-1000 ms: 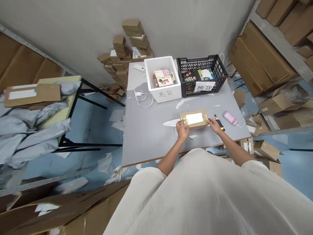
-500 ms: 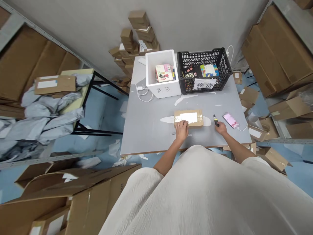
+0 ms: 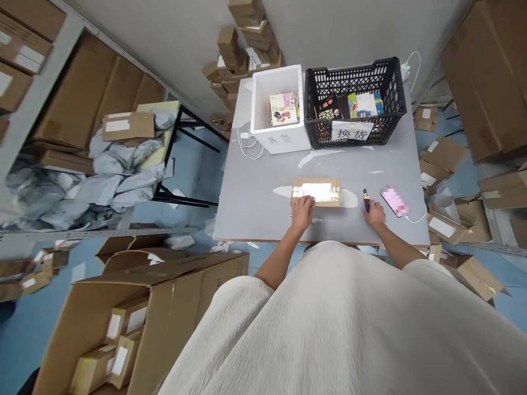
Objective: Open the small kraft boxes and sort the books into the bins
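Note:
A small brown cardboard box point(image 3: 331, 196) with a white label on top lies flat near the front of the grey table. My left hand point(image 3: 302, 213) grips its near left corner, fingers curled over the edge onto the label. To the right of the box, my right hand point(image 3: 374, 213) is closed around a black and yellow utility knife point(image 3: 366, 202), low over the table or resting on it. The knife's tip points away from me. Just right of that hand lies a phone point(image 3: 394, 201) with a pink screen and a white cable.
At the back of the table point(image 3: 247, 208) stand a white foam box point(image 3: 284, 144) and a black plastic crate point(image 3: 354, 140), both holding books. A large open carton point(image 3: 177, 302) with small boxes is at my left. Grey parcels point(image 3: 135, 181) lie beyond it.
My view has shifted toward the left. The left hand stays on the box, and the right hand still holds the utility knife, now turned to point more straight ahead.

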The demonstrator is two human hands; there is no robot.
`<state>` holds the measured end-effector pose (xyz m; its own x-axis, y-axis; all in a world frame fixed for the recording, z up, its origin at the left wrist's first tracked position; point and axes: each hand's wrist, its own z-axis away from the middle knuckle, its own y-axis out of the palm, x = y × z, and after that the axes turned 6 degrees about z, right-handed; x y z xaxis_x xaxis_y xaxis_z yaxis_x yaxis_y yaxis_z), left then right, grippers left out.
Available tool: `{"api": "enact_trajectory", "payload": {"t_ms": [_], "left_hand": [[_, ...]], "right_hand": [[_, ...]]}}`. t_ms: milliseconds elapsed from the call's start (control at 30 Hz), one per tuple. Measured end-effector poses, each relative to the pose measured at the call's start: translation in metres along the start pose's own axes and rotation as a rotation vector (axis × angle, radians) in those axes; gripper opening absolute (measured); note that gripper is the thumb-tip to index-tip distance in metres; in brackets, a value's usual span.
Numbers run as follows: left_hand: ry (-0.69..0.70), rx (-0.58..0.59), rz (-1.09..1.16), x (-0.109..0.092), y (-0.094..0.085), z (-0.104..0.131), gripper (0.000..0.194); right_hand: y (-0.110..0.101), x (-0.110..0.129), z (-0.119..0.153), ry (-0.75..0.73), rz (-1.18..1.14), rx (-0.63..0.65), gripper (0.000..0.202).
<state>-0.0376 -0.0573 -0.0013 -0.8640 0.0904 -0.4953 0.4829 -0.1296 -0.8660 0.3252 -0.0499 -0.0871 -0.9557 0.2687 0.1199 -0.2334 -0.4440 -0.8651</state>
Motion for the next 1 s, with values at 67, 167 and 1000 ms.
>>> {"api": "enact_trajectory", "payload": {"t_ms": [67, 167, 1000], "left_hand": [[0.007, 0.009, -0.007, 0.003, -0.001, -0.001, 0.037], [0.025, 0.018, -0.011, 0.006, -0.002, -0.003, 0.036], [0.191, -0.018, 0.143, 0.037, -0.024, 0.012, 0.059]], "right_hand": [[-0.001, -0.001, 0.0, 0.005, -0.034, -0.006, 0.049], [-0.004, -0.002, -0.002, 0.08, -0.174, -0.025, 0.051], [-0.14, 0.204, 0.052, -0.708, 0.155, -0.09, 0.04]]}}
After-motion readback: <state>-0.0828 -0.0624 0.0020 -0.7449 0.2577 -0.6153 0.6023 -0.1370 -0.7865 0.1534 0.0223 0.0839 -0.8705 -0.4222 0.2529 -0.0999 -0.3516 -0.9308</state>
